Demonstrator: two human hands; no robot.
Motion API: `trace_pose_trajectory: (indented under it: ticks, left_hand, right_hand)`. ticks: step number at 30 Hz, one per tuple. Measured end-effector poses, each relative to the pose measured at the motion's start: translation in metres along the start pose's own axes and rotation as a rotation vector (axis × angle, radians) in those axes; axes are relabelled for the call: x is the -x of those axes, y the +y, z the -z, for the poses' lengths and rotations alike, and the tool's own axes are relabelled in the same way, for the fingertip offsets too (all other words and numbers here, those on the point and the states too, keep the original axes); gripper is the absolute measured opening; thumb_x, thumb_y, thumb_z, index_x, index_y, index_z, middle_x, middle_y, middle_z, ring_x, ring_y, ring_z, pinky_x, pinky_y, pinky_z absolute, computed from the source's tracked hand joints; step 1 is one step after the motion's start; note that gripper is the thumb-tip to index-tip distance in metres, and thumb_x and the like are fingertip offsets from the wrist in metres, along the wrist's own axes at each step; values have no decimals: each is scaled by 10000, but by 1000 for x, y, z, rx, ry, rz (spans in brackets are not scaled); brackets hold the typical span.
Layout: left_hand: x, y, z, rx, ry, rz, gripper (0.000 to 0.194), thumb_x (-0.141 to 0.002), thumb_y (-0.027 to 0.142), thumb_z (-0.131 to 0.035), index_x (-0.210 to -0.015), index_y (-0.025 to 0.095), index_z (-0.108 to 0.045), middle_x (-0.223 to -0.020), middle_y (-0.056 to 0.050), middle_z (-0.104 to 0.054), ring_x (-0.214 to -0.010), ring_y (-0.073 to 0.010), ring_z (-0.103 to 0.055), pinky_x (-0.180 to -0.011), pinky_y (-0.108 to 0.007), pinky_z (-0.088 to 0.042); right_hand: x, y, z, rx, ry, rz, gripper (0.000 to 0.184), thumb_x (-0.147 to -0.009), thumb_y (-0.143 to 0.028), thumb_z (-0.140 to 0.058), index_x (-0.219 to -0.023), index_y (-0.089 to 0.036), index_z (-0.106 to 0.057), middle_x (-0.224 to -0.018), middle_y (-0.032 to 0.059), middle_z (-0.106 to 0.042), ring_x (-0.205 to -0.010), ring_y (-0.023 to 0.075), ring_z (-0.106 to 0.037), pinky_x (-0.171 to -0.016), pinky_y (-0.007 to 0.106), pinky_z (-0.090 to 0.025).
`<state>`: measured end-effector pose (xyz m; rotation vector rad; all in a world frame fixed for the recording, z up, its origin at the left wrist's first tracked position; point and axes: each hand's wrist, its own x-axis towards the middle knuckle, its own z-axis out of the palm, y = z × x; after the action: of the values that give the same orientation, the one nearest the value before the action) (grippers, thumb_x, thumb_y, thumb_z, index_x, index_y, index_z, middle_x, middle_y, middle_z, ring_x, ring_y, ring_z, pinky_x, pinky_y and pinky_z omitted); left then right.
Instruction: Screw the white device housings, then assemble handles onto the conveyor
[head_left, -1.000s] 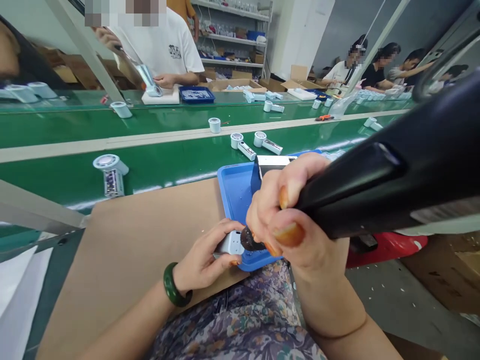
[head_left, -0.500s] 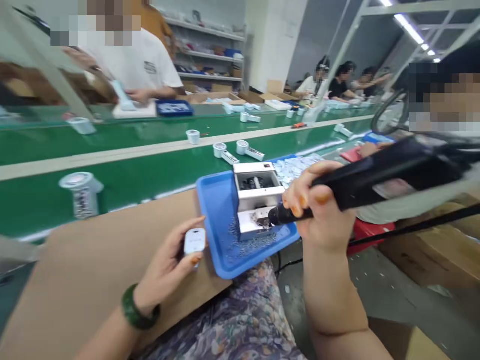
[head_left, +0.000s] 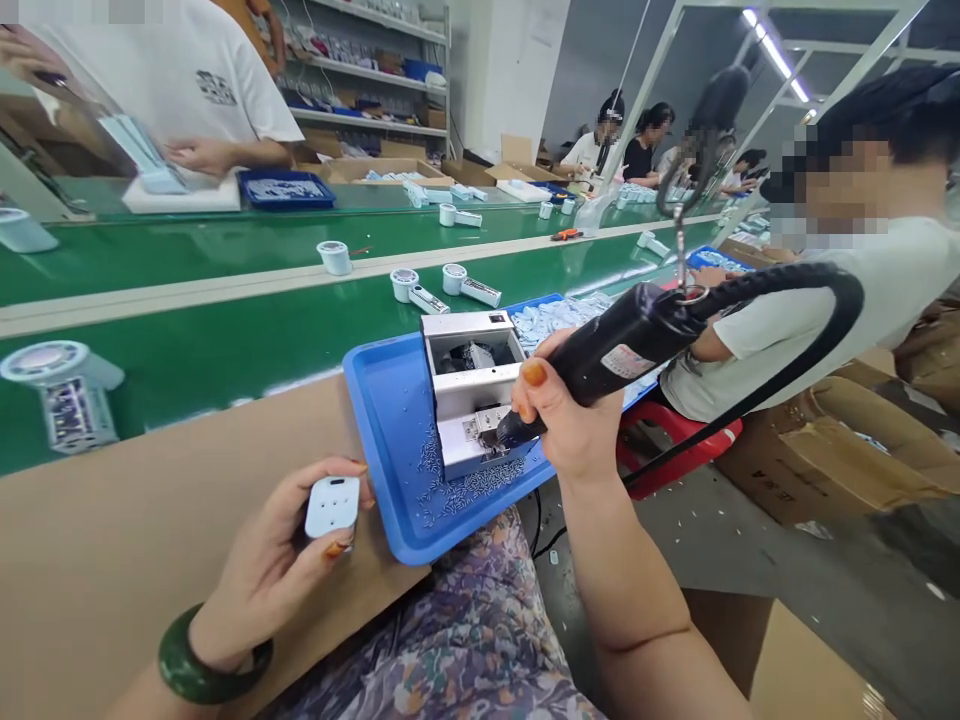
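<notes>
A small pale-blue plastic part with a slot and several holes is gripped between the thumb and fingers of my left hand, over the brown board. My right hand is wrapped round a black electric screwdriver, hung from a hook with a thick cable. The screwdriver's tip is at the front outlet of a silver screw feeder; whether it touches a screw cannot be made out. Beneath the feeder lies a blue tray, with loose screws scattered in it.
Brown cardboard covers the near surface. Pale-blue handled units stand on the green conveyor. A heap of pale-blue pieces lies behind the feeder. A co-worker sits at right; another person works across the belt.
The view has shifted rightward, so most things appear further left. My left hand still grips the plastic part, and the screwdriver tip stays at the feeder's outlet.
</notes>
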<state>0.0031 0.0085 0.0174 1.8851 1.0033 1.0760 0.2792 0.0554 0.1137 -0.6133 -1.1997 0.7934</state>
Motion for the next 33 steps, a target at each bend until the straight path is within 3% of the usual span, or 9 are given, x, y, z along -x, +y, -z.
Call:
trace_pose_trajectory:
  ticks: [4,9,13,17,25,29,33]
  left_hand:
    - [1,3,-4,39,53,11,341,-1021,522,-535,-1284,305,-511,-1020,-45,-649,-933,-243,-639,-781,-340,-535]
    - [2,13,-14,79,153,74,398,-1003,595,-540,-1249,283,-521,-1003,-43,-637,-924,-236,-616,-790,-345,-496]
    - [1,4,-8,55,79,28,356,-1014,538,-545,-1269,292,-509,-1008,-45,-653,-913,-231,-638,-760,-326,-523]
    - [0,-6,-3,20,73,-26,334,-1016,489,-544,-1282,288,-517,-1002,-47,-663,-889,-224,-646,-738,-308,-537]
    - [1,-3,-3,4,63,23,353,-1024,532,-521,-1290,300,-504,-1028,-36,-645,-907,-217,-637,-780,-308,-529]
    - [0,-7,0,-21,-10,-40,325,-1034,469,-517,-1318,317,-472,-1052,-42,-648,-926,-224,-654,-774,-310,-555]
    - [0,-7,-1,4,30,-39,338,-1023,481,-532,-1295,284,-495,-1026,-54,-649,-883,-225,-650,-738,-307,-549]
  right_hand:
    - [8,4,-6,71,-16,-43,220,-851,-348,-819,-849,-223,-637,-612,-66,-543,-478,100,-495,-491,278,-441]
    - [12,-14,-15,51,-60,-32,229,-823,-339,-831,-797,-233,-630,-625,-55,-555,-441,95,-492,-453,271,-480]
    - [10,-19,-12,59,12,48,239,-849,-375,-827,-848,-251,-623,-653,-58,-558,-460,103,-514,-456,281,-491]
    - [11,-7,-12,79,21,17,277,-846,-404,-826,-829,-242,-601,-587,-64,-536,-446,109,-495,-441,284,-476]
    - [14,-10,-18,71,0,40,193,-863,-272,-765,-791,-230,-591,-582,-68,-539,-436,97,-480,-430,263,-444]
    - [9,-12,-13,105,91,134,219,-857,-338,-806,-851,-250,-605,-682,-53,-564,-490,111,-511,-489,302,-478]
    - [9,-4,-12,152,43,51,259,-875,-425,-789,-830,-249,-604,-610,-53,-534,-472,123,-487,-450,309,-446]
